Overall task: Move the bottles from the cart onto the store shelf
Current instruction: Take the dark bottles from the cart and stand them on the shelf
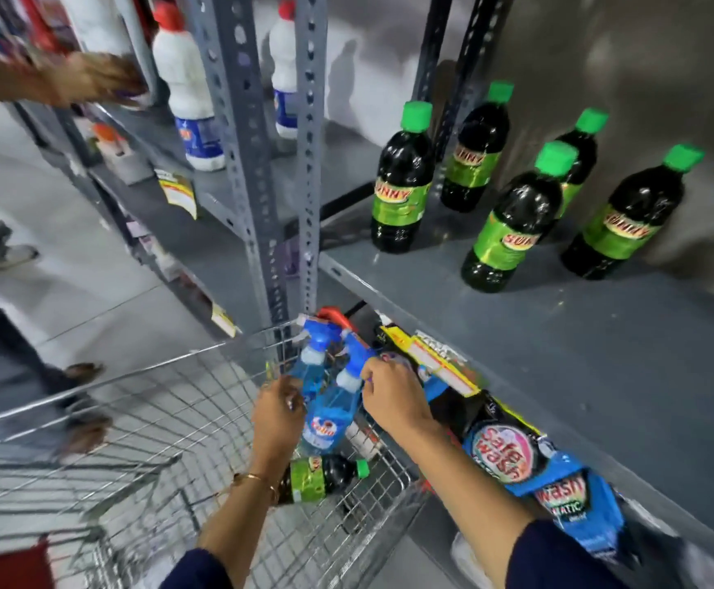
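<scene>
Both my hands reach into the wire cart point(143, 401). My left hand point(276, 412) grips a blue spray bottle point(310, 369) by its body. My right hand point(391, 395) closes on the neck of a second blue spray bottle point(330, 412) with a red and white label. A dark bottle with a green cap and green label point(325, 476) lies on its side in the cart under my left wrist. Several matching dark green-capped bottles point(402, 180) stand upright on the grey shelf point(580, 354) to the right.
White bottles with red caps point(185, 82) stand on the shelf bay to the left, behind perforated steel uprights point(257, 163). Another person's hand point(92, 76) reaches into that bay. Blue detergent pouches point(516, 457) sit under the shelf edge. Someone's legs and feet point(70, 376) stand left of the cart.
</scene>
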The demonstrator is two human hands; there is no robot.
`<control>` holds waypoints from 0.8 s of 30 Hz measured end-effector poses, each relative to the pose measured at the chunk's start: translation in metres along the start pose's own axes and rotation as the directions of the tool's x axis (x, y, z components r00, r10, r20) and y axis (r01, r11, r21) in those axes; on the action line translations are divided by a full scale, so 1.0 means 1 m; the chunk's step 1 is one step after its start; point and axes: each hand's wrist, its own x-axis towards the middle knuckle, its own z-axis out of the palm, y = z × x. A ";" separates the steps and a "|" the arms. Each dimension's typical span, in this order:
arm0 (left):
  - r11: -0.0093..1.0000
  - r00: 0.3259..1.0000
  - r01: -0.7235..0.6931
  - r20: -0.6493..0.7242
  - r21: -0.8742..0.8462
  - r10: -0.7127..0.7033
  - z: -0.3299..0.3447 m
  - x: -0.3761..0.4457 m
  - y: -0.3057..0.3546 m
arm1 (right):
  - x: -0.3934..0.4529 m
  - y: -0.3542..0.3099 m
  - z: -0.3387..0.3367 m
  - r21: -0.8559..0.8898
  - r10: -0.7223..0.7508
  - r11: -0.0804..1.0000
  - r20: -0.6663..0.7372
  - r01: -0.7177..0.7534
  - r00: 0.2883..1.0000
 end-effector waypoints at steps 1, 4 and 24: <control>0.999 0.999 0.026 0.022 0.033 -0.027 0.001 0.000 -0.015 | 0.002 0.002 0.011 -0.019 0.021 1.000 0.055 -0.020 0.998; 0.991 0.992 0.038 0.115 0.126 -0.053 0.006 -0.007 -0.053 | 0.005 0.008 0.041 -0.089 0.091 0.993 0.189 -0.075 0.978; 0.736 0.830 -0.280 0.540 0.616 -0.137 0.074 -0.011 -0.155 | 0.021 0.050 0.177 -0.439 0.391 0.889 0.577 -0.132 0.717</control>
